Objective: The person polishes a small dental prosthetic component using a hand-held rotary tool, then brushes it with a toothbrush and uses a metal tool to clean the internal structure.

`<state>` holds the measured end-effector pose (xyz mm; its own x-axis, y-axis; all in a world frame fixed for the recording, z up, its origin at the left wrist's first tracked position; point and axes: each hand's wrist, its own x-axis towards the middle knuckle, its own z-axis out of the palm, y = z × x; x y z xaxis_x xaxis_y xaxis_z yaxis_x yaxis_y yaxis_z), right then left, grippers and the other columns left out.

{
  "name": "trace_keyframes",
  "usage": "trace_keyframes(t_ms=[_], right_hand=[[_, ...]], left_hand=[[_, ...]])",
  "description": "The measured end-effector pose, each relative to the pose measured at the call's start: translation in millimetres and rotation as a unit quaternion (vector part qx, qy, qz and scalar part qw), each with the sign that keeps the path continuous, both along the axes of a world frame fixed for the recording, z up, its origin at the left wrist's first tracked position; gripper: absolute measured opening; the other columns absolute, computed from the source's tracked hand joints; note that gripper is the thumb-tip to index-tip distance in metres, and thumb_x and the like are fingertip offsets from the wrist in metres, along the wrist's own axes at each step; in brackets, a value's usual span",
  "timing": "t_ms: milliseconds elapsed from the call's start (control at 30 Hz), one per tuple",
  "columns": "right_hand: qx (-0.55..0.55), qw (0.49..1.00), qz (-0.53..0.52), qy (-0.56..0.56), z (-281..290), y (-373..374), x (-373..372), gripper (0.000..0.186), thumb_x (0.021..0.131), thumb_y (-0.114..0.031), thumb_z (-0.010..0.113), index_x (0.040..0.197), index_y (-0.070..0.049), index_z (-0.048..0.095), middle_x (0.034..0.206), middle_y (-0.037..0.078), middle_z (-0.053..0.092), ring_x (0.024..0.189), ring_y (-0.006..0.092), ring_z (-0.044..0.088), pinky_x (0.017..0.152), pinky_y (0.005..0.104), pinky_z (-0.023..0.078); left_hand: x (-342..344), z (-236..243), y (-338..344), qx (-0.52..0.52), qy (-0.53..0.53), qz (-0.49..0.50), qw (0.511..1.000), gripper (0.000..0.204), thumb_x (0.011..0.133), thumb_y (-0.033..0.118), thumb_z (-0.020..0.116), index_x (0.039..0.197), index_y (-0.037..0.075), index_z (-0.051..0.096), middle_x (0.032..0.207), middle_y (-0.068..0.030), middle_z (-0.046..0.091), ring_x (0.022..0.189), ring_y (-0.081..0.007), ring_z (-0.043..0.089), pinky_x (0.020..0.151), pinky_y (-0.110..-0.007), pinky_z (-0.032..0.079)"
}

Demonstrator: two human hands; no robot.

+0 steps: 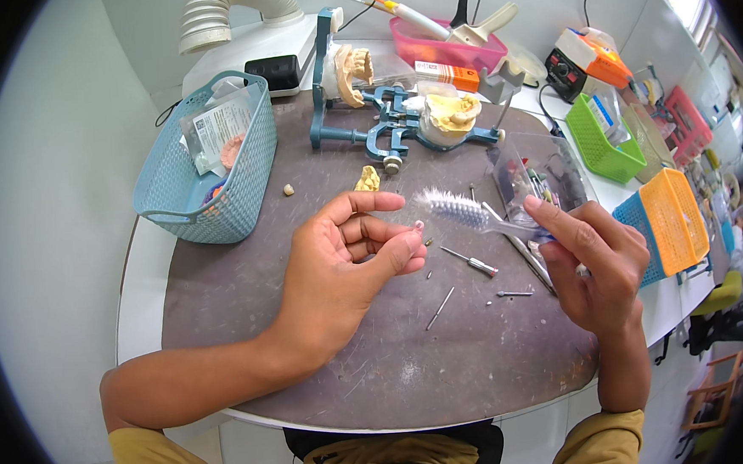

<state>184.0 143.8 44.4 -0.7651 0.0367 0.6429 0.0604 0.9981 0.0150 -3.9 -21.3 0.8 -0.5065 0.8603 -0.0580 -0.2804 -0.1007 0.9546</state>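
Observation:
Over the middle of the grey worktop, my left hand (339, 264) pinches a tiny pinkish-white piece, perhaps a dental crown (419, 226), between thumb and fingertips. My right hand (590, 257) grips the handle of a small white-bristled brush (459, 210). The bristles point left and sit just above the small piece, apart from it. Beneath the hands lie a red-and-silver screwdriver-like tool (470, 261), a thin metal rod (440, 308) and a short bur (514, 294). A yellow plaster piece (367, 179) rests behind my left hand, and a small tooth-shaped piece (289, 189) lies farther left.
A blue-green articulator (392, 129) with plaster jaw models stands at the back. A light-blue basket (209, 216) is at the left. Behind my right hand is a clear box (559, 165) of small tools; green (609, 145) and orange-blue (673, 222) baskets stand right.

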Motion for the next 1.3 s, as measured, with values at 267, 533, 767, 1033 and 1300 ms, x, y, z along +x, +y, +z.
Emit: trace_keyframes(t_ms=[267,533,767,1033,1300], right_hand=[[0.013,1.000,0.002,-0.020,-1.2,-0.4,-0.7,0.038,0.076,-0.008,0.077,0.113,-0.010,0.073,0.065,0.002,0.052,0.048,0.0152,0.050,0.044,0.0301,0.041],[-0.004,0.998,-0.030,-0.055,-1.6,-1.7,-1.1,0.039,0.076,-0.008,0.077,0.114,-0.010,0.073,0.065,0.002,0.053,0.048,0.0153,0.051,0.044,0.0305,0.039],[-0.015,0.994,-0.035,-0.099,-3.7,-2.0,-0.3,0.039,0.076,-0.007,0.077,0.114,-0.010,0.073,0.063,0.002,0.052,0.047,0.0158,0.050,0.044,0.0303,0.039],[-0.017,0.997,-0.029,-0.063,-4.1,-3.0,-0.5,0.039,0.076,-0.007,0.077,0.114,-0.010,0.073,0.063,0.002,0.051,0.047,0.0154,0.049,0.044,0.0301,0.039],[-0.028,0.999,-0.018,-0.029,-2.4,-8.1,-0.6,0.034,0.078,-0.006,0.076,0.112,-0.008,0.073,0.064,0.002,0.053,0.047,0.0153,0.051,0.043,0.0289,0.040]], left_hand=[[-0.5,1.9,-0.2,-0.010,0.010,0.011,1.000,0.040,0.090,0.000,0.067,0.124,-0.004,0.046,0.095,-0.0105,0.066,0.089,-0.0160,0.069,0.084,-0.027,0.059],[-0.3,2.6,0.2,-0.016,0.006,0.017,1.000,0.040,0.090,0.000,0.067,0.124,-0.004,0.045,0.092,-0.0090,0.066,0.087,-0.0151,0.069,0.083,-0.027,0.059],[-0.6,1.8,1.0,-0.013,0.009,0.016,1.000,0.041,0.089,0.002,0.069,0.123,-0.004,0.046,0.092,-0.0086,0.066,0.087,-0.0147,0.068,0.082,-0.027,0.059],[-1.7,2.1,1.2,-0.012,0.008,0.012,1.000,0.040,0.090,0.001,0.068,0.123,-0.004,0.046,0.092,-0.0086,0.065,0.087,-0.0146,0.068,0.083,-0.027,0.059],[-1.3,0.0,0.4,-0.006,0.015,0.008,1.000,0.041,0.091,0.000,0.066,0.127,-0.003,0.045,0.094,-0.0079,0.064,0.090,-0.0145,0.068,0.084,-0.027,0.059]])
